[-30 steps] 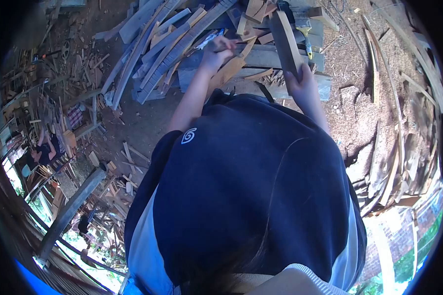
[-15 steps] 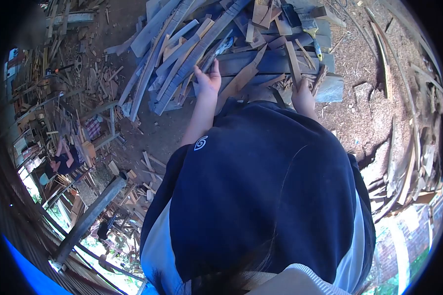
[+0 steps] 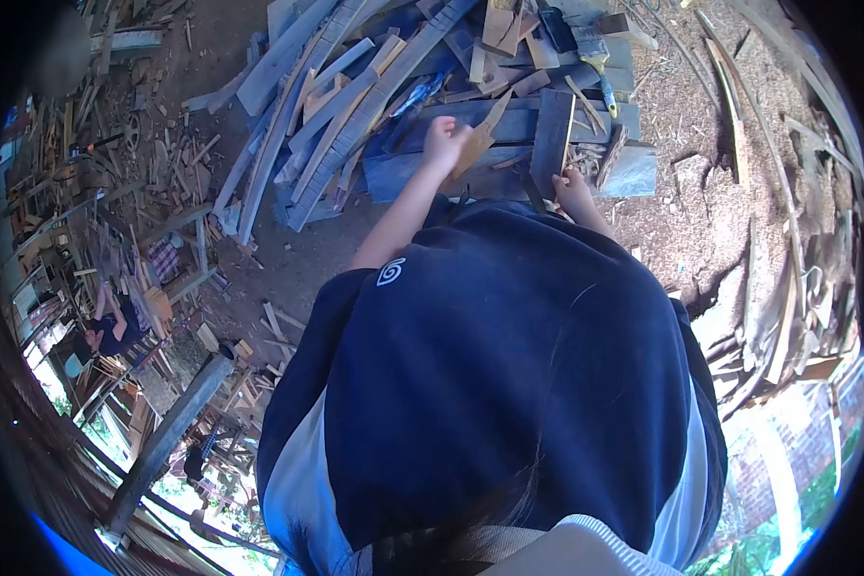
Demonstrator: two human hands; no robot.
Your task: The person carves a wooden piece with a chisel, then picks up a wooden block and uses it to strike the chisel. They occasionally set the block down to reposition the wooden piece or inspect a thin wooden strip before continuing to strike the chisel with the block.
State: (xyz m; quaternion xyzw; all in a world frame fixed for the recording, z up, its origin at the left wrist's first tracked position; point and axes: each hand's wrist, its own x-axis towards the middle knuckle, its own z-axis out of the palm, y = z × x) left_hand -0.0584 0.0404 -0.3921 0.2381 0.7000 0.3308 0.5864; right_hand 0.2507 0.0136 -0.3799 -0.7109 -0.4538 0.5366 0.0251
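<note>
The left hand (image 3: 444, 137) is gripping a thin wood strip (image 3: 480, 134) on the far plank pile (image 3: 336, 106); the right hand (image 3: 573, 187) is pinching a flat board's (image 3: 552, 130) near end. A white spiral logo (image 3: 390, 272) is showing on the dark shirt; no readable writing.

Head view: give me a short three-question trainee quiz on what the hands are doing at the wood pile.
1. True or false: the left hand is on a thin tan strip.
2. Which does the right hand touch? A) the brush B) the near end of a flat grey board C) the dirt floor
3. Fill in: the brush with the yellow handle lies on the far side of the pile, touched by ____ hand.

Key
1. True; the strip slants up from its fingers.
2. B; the board lies across the pile, running away from the person.
3. Neither; both hands are at the near edge.
</note>
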